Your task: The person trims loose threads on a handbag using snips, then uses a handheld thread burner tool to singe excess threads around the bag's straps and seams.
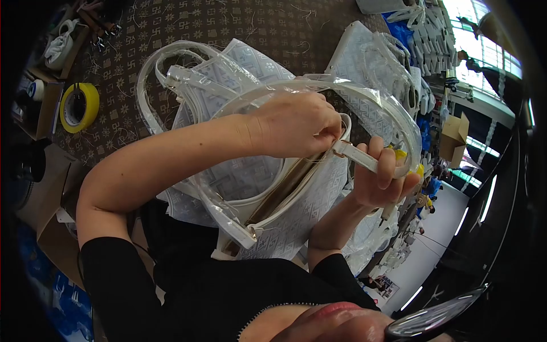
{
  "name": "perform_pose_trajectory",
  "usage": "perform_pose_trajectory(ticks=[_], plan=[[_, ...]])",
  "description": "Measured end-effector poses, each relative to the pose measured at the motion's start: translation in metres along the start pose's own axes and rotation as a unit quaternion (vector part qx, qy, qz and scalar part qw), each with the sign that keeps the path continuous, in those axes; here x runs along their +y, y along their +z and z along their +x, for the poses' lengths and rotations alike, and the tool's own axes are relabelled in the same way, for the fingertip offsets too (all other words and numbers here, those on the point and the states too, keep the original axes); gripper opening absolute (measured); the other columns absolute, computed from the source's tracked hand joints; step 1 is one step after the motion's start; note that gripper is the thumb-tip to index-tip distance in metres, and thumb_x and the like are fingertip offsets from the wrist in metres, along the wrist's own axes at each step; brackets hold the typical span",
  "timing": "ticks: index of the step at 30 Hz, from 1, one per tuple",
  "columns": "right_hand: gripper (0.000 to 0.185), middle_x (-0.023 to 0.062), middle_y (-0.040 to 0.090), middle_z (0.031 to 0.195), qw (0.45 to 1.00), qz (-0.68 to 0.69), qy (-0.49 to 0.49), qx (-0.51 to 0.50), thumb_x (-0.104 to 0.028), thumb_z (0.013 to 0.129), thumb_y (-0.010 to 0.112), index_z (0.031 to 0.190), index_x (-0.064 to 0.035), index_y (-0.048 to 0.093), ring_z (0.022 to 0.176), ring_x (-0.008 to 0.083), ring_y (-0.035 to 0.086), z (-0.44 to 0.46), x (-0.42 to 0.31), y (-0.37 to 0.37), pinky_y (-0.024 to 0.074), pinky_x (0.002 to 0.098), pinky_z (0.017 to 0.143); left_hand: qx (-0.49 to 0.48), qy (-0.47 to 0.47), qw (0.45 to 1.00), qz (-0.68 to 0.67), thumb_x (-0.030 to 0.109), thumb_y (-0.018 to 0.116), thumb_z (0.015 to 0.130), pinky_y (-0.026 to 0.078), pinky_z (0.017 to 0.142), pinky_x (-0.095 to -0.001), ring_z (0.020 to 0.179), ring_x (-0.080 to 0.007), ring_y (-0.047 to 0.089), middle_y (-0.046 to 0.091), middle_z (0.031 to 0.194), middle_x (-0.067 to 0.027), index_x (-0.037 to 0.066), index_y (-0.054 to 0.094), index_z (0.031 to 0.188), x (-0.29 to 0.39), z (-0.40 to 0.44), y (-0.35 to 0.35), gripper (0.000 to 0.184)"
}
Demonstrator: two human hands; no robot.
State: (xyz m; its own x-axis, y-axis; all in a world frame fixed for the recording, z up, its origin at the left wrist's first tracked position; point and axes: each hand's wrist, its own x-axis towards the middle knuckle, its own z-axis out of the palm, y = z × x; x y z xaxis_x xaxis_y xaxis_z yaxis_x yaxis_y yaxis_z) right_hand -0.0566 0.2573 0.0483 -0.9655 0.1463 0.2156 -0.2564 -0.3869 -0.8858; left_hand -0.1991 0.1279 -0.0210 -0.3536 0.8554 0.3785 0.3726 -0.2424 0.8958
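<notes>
A white patterned handbag (307, 208) lies tilted in front of my chest, its brass-toned zip (279, 191) open along the top. Plastic film wraps its looped handle (401, 128). My left hand (293, 125) is closed at the far end of the zip, beside a gold-toned ring (340, 149); whatever its fingertips pinch is hidden. With curled fingers, my right hand (382, 176) grips the handle's white strap end (360, 157) near that ring. Beyond my left forearm another white patterned bag (250, 60) with wrapped handles lies on the table.
A yellow tape roll (80, 108) sits on the brown patterned table covering (188, 23) at left, amid loose threads. More white bags (364, 68) stand at the upper right. An open cardboard box (454, 137) is farther off. Cartons (54, 239) are by my left elbow.
</notes>
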Motion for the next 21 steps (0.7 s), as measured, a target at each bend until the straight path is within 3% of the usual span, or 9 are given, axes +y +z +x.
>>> perform_pose_trajectory(ticks=[1, 3, 7, 10, 13, 15, 21], plan=[[0.056, -0.0055, 0.049, 0.071, 1.0, 0.001, 0.0, 0.0, -0.055, 0.092, 0.03, 0.047, -0.0257, 0.045, 0.077, 0.0143, 0.029, 0.0, 0.0, 0.001, 0.0261, 0.0333, 0.072, 0.0, -0.001, 1.0, 0.0, 0.011, 0.061, 0.072, 0.047, 0.07, -0.0337, 0.074, -0.0219, 0.06, 0.062, 0.069, -0.0077, 0.004, 0.065, 0.075, 0.0, -0.001, 0.0, 0.009], [0.053, -0.0065, 0.049, 0.066, 0.999, 0.007, 0.015, 0.032, -0.049, 0.091, 0.042, 0.045, -0.0245, 0.047, 0.076, 0.0134, 0.027, 0.001, 0.001, 0.005, 0.0221, 0.0316, 0.07, 0.004, -0.026, 0.999, -0.021, 0.011, 0.061, 0.072, 0.047, 0.069, -0.0344, 0.072, -0.0229, 0.06, 0.061, 0.07, -0.0092, 0.004, 0.065, 0.073, 0.0, -0.003, 0.0, 0.008], [0.052, -0.006, 0.048, 0.066, 0.999, 0.003, 0.023, 0.036, -0.049, 0.091, 0.042, 0.045, -0.0244, 0.047, 0.076, 0.0139, 0.027, -0.001, 0.002, 0.004, 0.0227, 0.0321, 0.07, 0.004, -0.053, 0.998, -0.02, 0.011, 0.061, 0.072, 0.046, 0.068, -0.0345, 0.073, -0.0232, 0.06, 0.061, 0.071, -0.0094, 0.005, 0.064, 0.072, 0.0, -0.005, -0.001, 0.007], [0.052, -0.0062, 0.049, 0.066, 0.999, 0.002, 0.027, 0.036, -0.049, 0.091, 0.042, 0.046, -0.0241, 0.047, 0.076, 0.0137, 0.027, -0.001, 0.0, 0.002, 0.0227, 0.0318, 0.07, -0.018, -0.057, 0.998, -0.02, 0.013, 0.061, 0.074, 0.046, 0.067, -0.0338, 0.074, -0.0217, 0.06, 0.062, 0.076, -0.0091, 0.005, 0.064, 0.08, -0.005, -0.006, -0.002, 0.011], [0.053, -0.0065, 0.05, 0.067, 1.0, 0.023, 0.012, 0.008, -0.049, 0.091, 0.042, 0.046, -0.0237, 0.048, 0.076, 0.0133, 0.027, -0.002, -0.002, -0.003, 0.0228, 0.0314, 0.07, 0.008, -0.042, 0.993, -0.111, 0.015, 0.062, 0.076, 0.046, 0.067, -0.0326, 0.073, -0.0197, 0.059, 0.063, 0.079, -0.0076, 0.004, 0.064, 0.089, -0.012, -0.009, -0.003, 0.017], [0.053, -0.0068, 0.051, 0.067, 1.0, 0.018, 0.014, 0.018, -0.05, 0.091, 0.042, 0.046, -0.0235, 0.048, 0.077, 0.0129, 0.027, -0.003, -0.001, -0.002, 0.0227, 0.0309, 0.069, -0.039, -0.055, 0.992, -0.104, 0.015, 0.062, 0.077, 0.046, 0.067, -0.0316, 0.072, -0.018, 0.058, 0.063, 0.083, -0.0063, 0.004, 0.063, 0.096, -0.009, -0.009, -0.009, 0.022], [0.053, -0.0073, 0.05, 0.067, 1.0, 0.009, 0.008, 0.027, -0.051, 0.091, 0.042, 0.046, -0.0237, 0.048, 0.076, 0.0131, 0.027, -0.001, 0.0, 0.001, 0.0225, 0.031, 0.069, -0.096, -0.061, 0.986, -0.124, 0.011, 0.062, 0.076, 0.046, 0.066, -0.0313, 0.072, -0.0181, 0.057, 0.062, 0.072, -0.0058, 0.002, 0.066, 0.083, -0.007, 0.001, -0.007, 0.012]])
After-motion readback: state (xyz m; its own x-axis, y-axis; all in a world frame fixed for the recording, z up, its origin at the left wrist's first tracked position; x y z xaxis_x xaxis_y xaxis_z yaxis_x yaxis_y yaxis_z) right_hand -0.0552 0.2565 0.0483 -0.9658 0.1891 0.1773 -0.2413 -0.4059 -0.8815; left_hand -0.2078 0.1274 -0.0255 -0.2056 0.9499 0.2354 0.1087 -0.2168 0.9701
